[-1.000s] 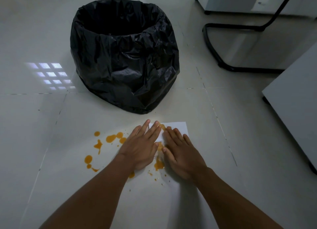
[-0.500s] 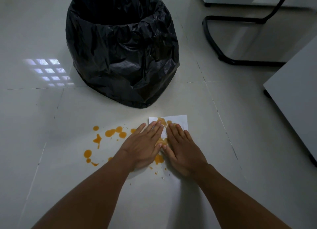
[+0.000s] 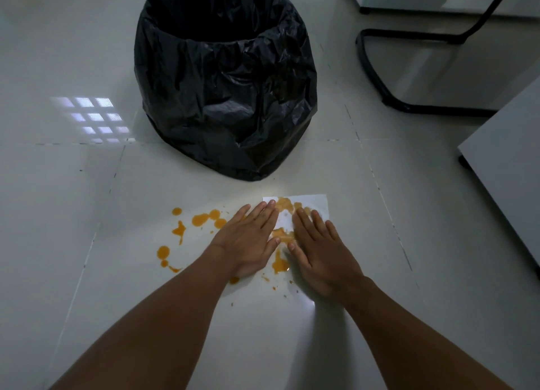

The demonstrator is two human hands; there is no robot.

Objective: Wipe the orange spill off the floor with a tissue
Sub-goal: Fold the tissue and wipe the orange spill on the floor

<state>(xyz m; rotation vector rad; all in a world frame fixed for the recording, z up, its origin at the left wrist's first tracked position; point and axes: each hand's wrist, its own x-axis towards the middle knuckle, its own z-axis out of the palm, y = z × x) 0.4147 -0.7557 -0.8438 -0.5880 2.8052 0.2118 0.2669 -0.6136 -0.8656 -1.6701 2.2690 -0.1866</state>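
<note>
A white tissue (image 3: 317,207) lies flat on the pale tiled floor just in front of the bin, with orange soaked through near its far edge and between my hands. My left hand (image 3: 248,240) and my right hand (image 3: 318,255) press palm-down side by side on it, fingers straight and pointing away from me. The orange spill (image 3: 201,219) spreads as several blobs and drops to the left of my left hand, and one wet blob (image 3: 279,265) sits between my wrists. Much of the tissue is hidden under my hands.
A bin lined with a black bag (image 3: 225,91) stands just beyond the tissue. A black metal chair base (image 3: 377,76) is at the far right, a grey cabinet (image 3: 508,155) at the right edge. Bright window reflections (image 3: 90,117) lie on the floor to the left.
More orange has soaked through the tissue near its far edge. Both hands stay flat on it, having slid slightly back from that edge.
</note>
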